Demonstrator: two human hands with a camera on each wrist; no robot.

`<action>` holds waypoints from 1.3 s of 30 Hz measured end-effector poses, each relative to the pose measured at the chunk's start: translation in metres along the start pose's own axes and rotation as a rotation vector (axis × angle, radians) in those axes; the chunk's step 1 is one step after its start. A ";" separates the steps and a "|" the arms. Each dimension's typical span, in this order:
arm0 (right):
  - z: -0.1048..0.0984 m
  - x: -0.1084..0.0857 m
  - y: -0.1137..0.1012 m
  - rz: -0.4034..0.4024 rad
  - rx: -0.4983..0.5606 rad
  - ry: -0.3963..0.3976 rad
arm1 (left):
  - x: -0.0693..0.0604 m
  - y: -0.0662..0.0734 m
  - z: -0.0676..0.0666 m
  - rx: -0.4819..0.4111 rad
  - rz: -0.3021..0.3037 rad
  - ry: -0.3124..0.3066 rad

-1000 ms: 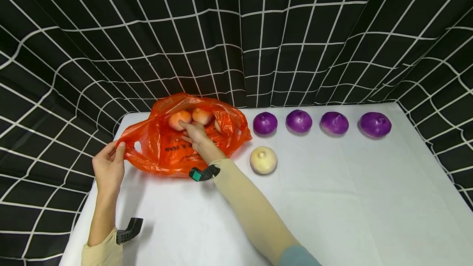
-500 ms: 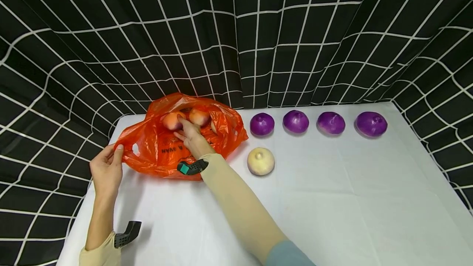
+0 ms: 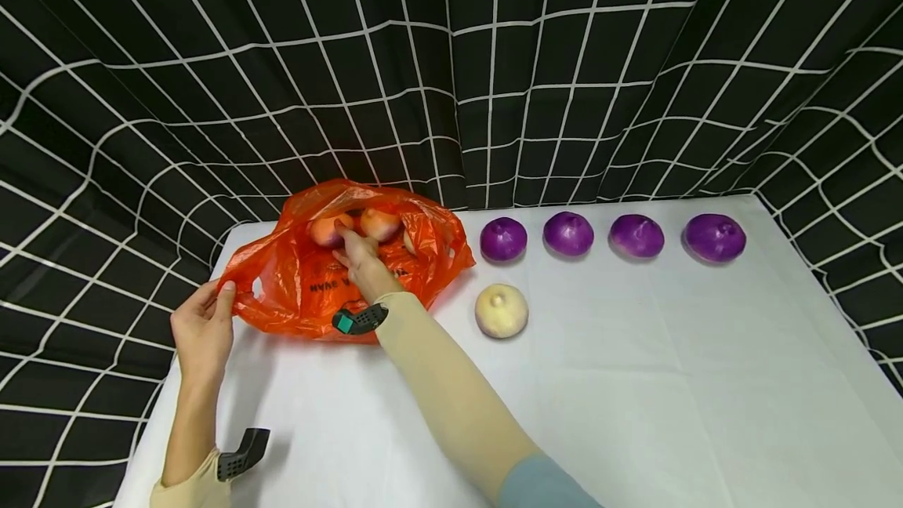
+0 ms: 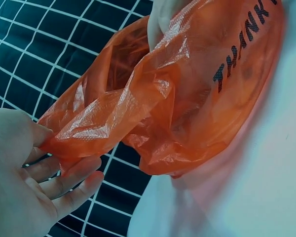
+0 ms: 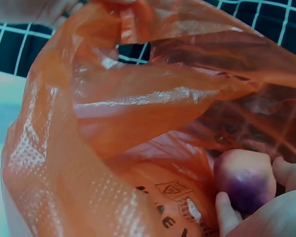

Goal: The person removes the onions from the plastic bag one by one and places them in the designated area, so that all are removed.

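Note:
An orange-red plastic bag (image 3: 282, 288) lies on its side at the left of the table, its mouth spread open. At its left end, my left hand (image 3: 203, 332) pinches the bag's handle between thumb and fingers. My right hand (image 3: 365, 265) reaches inside and grips a purple and pale turnip (image 5: 244, 177), thumb and fingers on opposite sides of it. Beside it in the bag sits another turnip (image 3: 379, 224). Right of that, a third turnip (image 3: 409, 242) is partly covered by the plastic. Printed black letters show on the bag.
Right of the bag, a cream-topped turnip (image 3: 502, 310) sits on the white tabletop (image 3: 635, 398). Behind it a row of purple turnips (image 3: 567, 234) runs along the table's back edge. Black curtain with white grid lines (image 3: 557, 61) encloses the back and sides.
My right hand has shifted slightly left inside the bag, and the gripped turnip has moved left, away from its neighbour. My left hand keeps its hold on the handle.

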State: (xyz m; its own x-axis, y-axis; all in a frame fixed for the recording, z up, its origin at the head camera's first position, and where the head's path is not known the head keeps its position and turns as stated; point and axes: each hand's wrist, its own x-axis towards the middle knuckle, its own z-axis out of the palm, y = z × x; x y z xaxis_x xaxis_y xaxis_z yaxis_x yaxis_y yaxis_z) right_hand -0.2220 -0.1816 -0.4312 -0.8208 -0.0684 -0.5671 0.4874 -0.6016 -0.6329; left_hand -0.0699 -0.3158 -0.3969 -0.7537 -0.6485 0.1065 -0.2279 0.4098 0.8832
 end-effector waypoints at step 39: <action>0.010 -0.024 0.001 -0.055 -0.223 -0.043 | 0.000 0.004 -0.002 -0.015 0.030 0.007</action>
State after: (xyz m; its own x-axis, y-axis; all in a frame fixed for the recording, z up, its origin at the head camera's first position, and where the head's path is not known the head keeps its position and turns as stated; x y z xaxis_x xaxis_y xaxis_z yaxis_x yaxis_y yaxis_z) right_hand -0.2049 -0.1881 -0.4130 -0.8574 -0.0770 -0.5089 0.4916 -0.4150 -0.7656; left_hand -0.0697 -0.3156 -0.3925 -0.7557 -0.6406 0.1360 -0.1963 0.4196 0.8862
